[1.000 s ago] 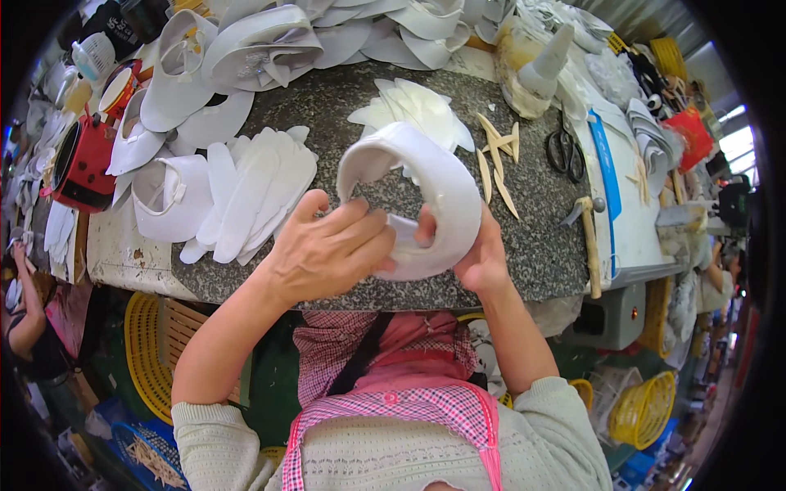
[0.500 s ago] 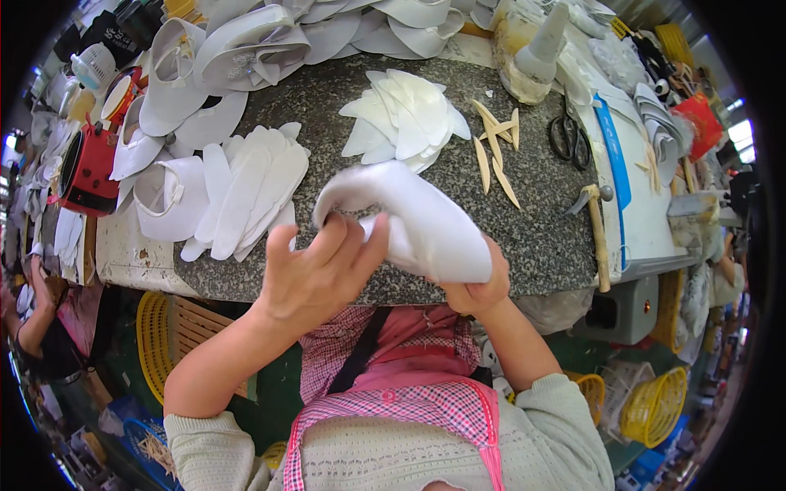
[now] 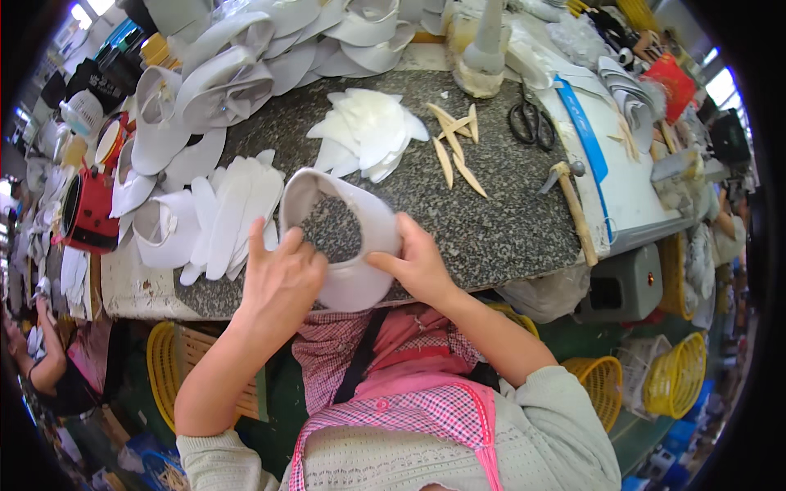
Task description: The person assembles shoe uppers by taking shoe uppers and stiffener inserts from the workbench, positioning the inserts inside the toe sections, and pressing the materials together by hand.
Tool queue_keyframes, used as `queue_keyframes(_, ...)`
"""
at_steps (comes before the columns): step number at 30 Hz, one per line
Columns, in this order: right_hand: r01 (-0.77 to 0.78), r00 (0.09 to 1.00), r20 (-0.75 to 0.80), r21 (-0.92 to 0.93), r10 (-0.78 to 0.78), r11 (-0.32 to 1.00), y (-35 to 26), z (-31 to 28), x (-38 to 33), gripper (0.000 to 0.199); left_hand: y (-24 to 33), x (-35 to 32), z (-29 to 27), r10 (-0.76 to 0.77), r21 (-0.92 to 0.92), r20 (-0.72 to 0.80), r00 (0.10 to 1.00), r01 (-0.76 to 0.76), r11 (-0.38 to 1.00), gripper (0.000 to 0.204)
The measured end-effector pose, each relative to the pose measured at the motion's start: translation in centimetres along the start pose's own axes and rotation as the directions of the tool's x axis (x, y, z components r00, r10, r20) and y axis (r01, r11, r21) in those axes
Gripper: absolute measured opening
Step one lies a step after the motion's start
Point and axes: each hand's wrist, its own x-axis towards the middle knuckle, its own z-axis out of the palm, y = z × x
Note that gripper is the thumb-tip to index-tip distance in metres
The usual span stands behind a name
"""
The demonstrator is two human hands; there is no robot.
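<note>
Between my hands, a white shoe upper [image 3: 378,225] is held tilted over the near part of the stone slab, its wide opening facing up. My right hand [image 3: 417,263] grips its right side, thumb on the near face. At its left edge is my left hand [image 3: 285,274], fingers curled at the rim and one finger sticking up; part of its hold is hidden. Just left of that hand lies a fan of long white strips [image 3: 237,209]. Beyond the upper is a pile of white pointed pieces [image 3: 368,131].
Thin wooden sticks [image 3: 454,143], black scissors [image 3: 532,124] and a wooden-handled hammer [image 3: 577,213] lie on the right of the slab [image 3: 508,229]. More white uppers [image 3: 225,90] heap up at the back left. A glue-smeared pot [image 3: 481,69] stands at the back.
The shoe upper has turned so its opening faces up, and has moved left and nearer. My right hand has shifted left with it; the left hand has moved slightly left.
</note>
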Motion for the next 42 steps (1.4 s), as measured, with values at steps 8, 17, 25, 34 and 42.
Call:
queue_keyframes(8,-0.054,0.996,0.030,-0.543,0.083,0.838,-0.8,-3.1,3.3,0.044,-1.9,2.0,3.2,-0.029,-0.365,-0.163,0.986,-0.033,0.931,0.034)
queue_keyframes(17,0.464,0.790,0.177,-0.798,-0.587,0.384,-0.6,-6.4,21.8,0.019,-2.1,5.7,1.9,-0.130,-0.312,-0.665,0.735,-0.116,0.943,0.017)
queue_keyframes(25,0.228,0.973,0.200,-0.913,-0.116,0.339,-2.1,-4.1,25.4,0.025,-9.5,16.9,5.8,-0.370,-0.589,-0.208,0.906,0.186,0.786,0.031)
queue_keyframes(34,0.428,0.900,0.376,-0.860,-0.223,0.277,-0.9,-6.5,26.2,0.023,-10.2,20.7,8.2,-0.401,-0.673,-0.077,0.913,0.250,0.697,0.034)
queue_keyframes(42,0.519,0.845,0.382,-0.754,-0.374,0.402,-2.0,-7.5,24.8,0.015,-9.7,20.7,8.2,-0.274,-0.601,-0.061,0.960,0.184,0.778,0.035)
